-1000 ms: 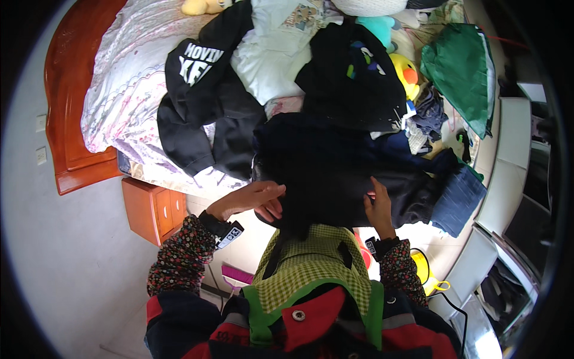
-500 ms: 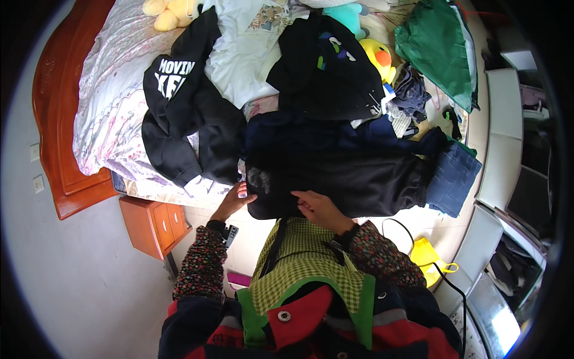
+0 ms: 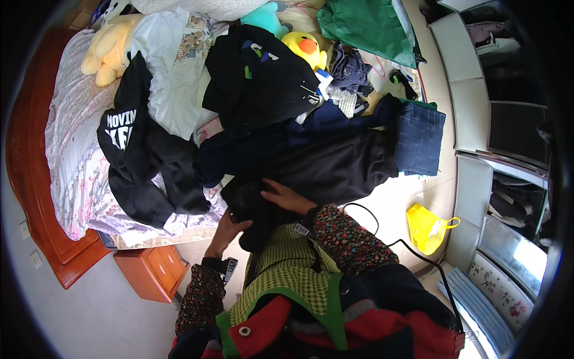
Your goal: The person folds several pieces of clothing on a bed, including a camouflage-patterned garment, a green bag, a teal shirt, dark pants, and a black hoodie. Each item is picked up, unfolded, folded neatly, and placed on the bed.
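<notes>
A white shirt (image 3: 173,90) lies spread on the flowered bedsheet (image 3: 72,167), with a black hoodie (image 3: 140,161) beside it and a yellow plush toy (image 3: 107,51) near the bed's head. A yellow duck toy (image 3: 304,49) sits among the piled clothes, next to a teal plush (image 3: 266,15). A green bag (image 3: 368,27) rests farther right. Folded blue jeans (image 3: 421,137) lie at the bed's edge. On the floor stand an orange nightstand (image 3: 149,272) and a yellow bag (image 3: 427,227).
</notes>
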The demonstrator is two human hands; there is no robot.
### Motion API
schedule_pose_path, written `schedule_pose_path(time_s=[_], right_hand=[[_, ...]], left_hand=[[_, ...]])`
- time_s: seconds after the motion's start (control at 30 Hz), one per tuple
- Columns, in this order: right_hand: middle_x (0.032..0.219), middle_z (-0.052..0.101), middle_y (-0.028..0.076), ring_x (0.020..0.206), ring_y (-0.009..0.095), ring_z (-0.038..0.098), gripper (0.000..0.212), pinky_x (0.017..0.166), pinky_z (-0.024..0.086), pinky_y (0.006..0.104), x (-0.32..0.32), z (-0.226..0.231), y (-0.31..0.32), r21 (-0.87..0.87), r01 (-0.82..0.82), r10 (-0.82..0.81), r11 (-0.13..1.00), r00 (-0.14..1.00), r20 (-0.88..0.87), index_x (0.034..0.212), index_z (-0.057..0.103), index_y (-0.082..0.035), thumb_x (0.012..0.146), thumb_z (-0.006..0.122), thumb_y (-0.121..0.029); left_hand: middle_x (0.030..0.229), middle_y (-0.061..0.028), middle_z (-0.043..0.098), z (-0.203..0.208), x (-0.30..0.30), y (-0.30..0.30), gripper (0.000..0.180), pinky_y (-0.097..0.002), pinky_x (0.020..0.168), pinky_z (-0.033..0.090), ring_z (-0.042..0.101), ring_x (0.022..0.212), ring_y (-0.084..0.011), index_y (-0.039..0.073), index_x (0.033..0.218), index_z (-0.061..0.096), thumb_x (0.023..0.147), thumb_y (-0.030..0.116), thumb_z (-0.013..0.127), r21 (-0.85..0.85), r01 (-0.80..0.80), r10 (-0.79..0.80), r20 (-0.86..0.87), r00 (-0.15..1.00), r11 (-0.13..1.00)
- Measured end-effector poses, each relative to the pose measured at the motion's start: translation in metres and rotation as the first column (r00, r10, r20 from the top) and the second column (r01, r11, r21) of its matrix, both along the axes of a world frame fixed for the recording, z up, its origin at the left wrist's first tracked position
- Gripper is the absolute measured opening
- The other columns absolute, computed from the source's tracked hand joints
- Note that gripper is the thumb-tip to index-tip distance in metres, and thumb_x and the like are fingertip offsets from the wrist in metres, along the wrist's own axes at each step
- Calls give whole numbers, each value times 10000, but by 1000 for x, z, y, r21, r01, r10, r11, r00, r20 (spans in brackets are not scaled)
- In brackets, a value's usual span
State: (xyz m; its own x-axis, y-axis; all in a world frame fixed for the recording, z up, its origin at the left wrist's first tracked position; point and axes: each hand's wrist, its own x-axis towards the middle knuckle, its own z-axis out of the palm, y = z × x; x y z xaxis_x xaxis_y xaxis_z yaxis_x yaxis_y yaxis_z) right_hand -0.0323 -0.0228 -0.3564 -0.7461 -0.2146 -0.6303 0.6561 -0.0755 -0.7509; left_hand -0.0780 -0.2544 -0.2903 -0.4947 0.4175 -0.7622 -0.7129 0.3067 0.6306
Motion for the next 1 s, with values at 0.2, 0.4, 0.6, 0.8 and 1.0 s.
schedule_pose_path(time_s=[0.2, 0.4, 0.6, 0.8, 1.0], right_hand=[[1424, 444, 138, 1271, 221, 455, 651, 1046, 379, 329, 27, 20, 72, -434, 323, -245, 841, 943, 227, 1463, 334, -41, 986, 475, -462], [1413, 456, 134, 1218, 191, 476, 720, 1011, 409, 342, 81, 6, 151, 9, 410, -404, 912, 896, 182, 1469, 335, -68, 915, 603, -441], [1286, 571, 160, 1085, 251, 595, 733, 882, 506, 355, 102, -28, 133, 378, 328, -352, 866, 936, -7, 1382, 458, -55, 758, 794, -242], [1133, 631, 178, 1007, 297, 630, 483, 844, 509, 368, 75, -30, 91, 423, 546, -339, 723, 814, -471, 1249, 569, -31, 802, 734, -109], [1081, 607, 186, 1012, 384, 575, 401, 858, 483, 449, 61, -46, 82, 612, 404, -230, 679, 910, -346, 1199, 566, -45, 832, 673, -165]], left_hand=[[1193, -222, 578, 11, 16, 82, 718, -385, 889, 526, 623, 1053, -283, 30, 1406, 217, 859, 48, 681, 262, 134, -189, 194, 963, 956], [1340, -224, 472, -32, 43, 178, 744, -384, 1004, 456, 517, 1233, -289, 36, 1453, 108, 925, 108, 628, 481, 263, -343, 86, 935, 836], [1202, -200, 582, -41, 39, 170, 518, -356, 955, 495, 617, 1091, -264, -10, 1364, 383, 933, 139, 628, 440, 438, -553, 174, 815, 784], [908, -89, 635, -43, 11, 84, 419, -277, 678, 539, 641, 758, -143, -8, 1228, 479, 905, 173, 676, -62, 221, -216, 83, 973, 973], [1199, -190, 566, -84, 70, 81, 977, -377, 833, 532, 623, 1031, -283, -52, 1402, 199, 744, 276, 843, -63, 204, -207, -38, 978, 977]])
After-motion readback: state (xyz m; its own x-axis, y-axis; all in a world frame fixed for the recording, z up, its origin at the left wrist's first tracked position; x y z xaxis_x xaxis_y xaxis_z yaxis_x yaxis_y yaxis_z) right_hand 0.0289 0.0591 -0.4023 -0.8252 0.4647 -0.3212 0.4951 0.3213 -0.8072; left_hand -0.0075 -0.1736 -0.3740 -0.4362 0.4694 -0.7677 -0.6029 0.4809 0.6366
